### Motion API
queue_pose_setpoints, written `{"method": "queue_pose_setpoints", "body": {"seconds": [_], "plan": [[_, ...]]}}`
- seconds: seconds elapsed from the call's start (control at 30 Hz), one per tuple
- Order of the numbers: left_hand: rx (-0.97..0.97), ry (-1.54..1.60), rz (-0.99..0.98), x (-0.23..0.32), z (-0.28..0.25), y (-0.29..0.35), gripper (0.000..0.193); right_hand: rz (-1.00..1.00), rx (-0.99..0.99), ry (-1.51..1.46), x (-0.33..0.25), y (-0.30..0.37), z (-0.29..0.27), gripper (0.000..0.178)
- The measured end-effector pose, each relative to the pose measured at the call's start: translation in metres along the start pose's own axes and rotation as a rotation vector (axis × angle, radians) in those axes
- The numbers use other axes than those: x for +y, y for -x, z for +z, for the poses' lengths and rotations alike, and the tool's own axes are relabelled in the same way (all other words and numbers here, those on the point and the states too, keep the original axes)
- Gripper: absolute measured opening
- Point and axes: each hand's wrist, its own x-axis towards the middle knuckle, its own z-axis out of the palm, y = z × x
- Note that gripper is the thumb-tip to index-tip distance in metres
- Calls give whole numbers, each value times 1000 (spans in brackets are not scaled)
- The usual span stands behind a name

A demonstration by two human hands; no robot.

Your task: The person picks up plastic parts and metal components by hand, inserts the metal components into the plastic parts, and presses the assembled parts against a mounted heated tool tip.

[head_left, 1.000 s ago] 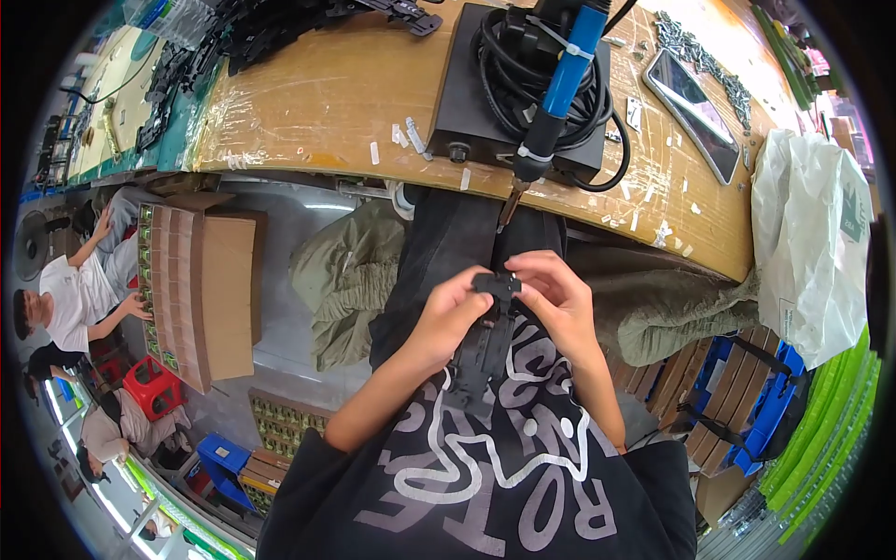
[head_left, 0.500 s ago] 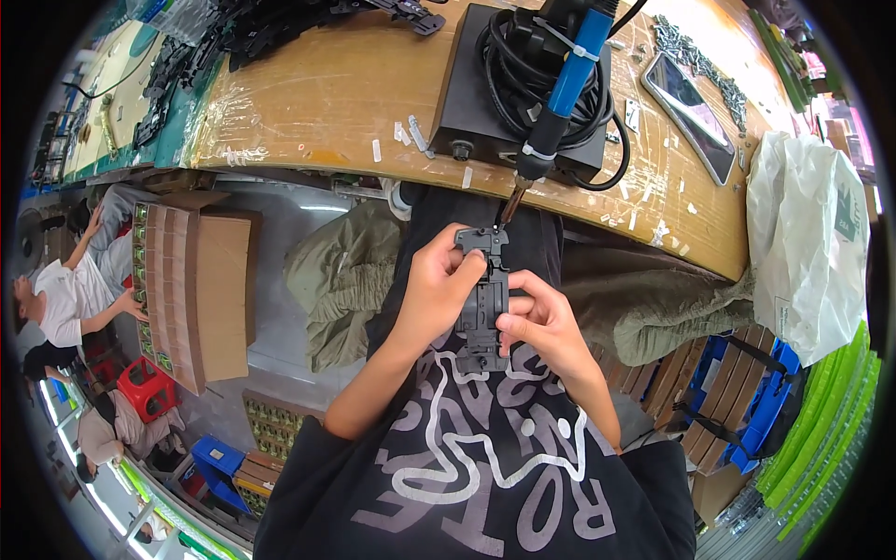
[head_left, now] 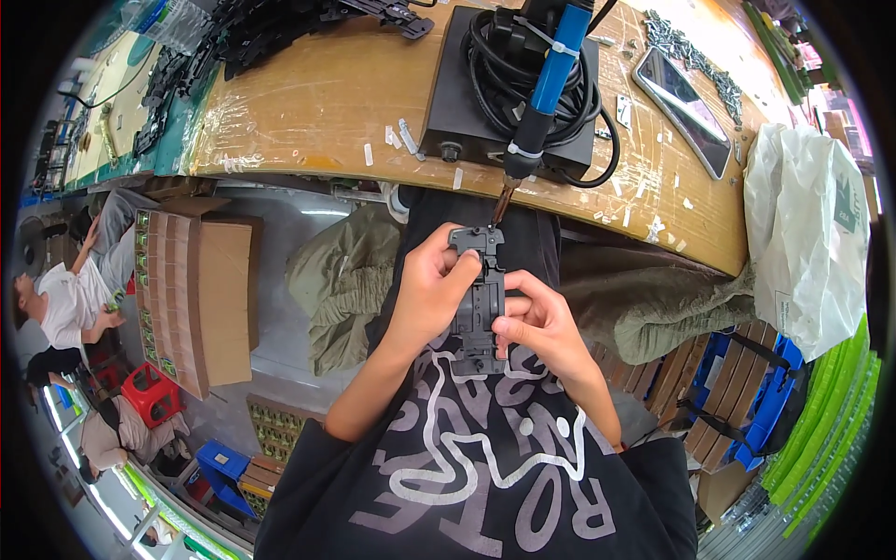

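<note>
A long black moulded plastic part [head_left: 483,308] is held upright between my hands, in front of my shirt and below the table edge. My left hand [head_left: 432,285] grips its upper left side, the thumb pressed on its face. Lower down, my right hand [head_left: 543,322] pinches the right edge between thumb and fingers. Just above the part's top end points the metal tip of a blue-and-black soldering iron [head_left: 553,79]. Whether the tip touches the plastic, I cannot tell. The iron rests over a black box [head_left: 446,112] with coiled black cable.
The wooden table [head_left: 299,121] carries a pile of black plastic parts [head_left: 252,37] at the far left. A phone [head_left: 684,112] and small metal pieces [head_left: 695,56] lie at the right. A white plastic bag [head_left: 805,243] hangs beside the table. Cartons [head_left: 219,299] and a person stand left.
The view has shifted slightly, so the iron and box appear a little further left. Both hands keep their hold on the black part. The person at the left has moved an arm.
</note>
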Motion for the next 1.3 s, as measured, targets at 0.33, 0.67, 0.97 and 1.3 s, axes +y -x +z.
{"method": "queue_pose_setpoints", "body": {"seconds": [0.33,0.67,0.97,1.3], "plan": [[3,-22,24,5,3,1,7,10,-58,-9,-5,4,3,42],[7,-36,25,-3,-2,-6,8,11,-59,-11,2,-5,-4,44],[24,-61,38,4,2,-7,8,-13,-36,11,-5,-3,-1,45],[23,-24,6,6,4,-5,7,6,0,31,-14,3,6,49]]}}
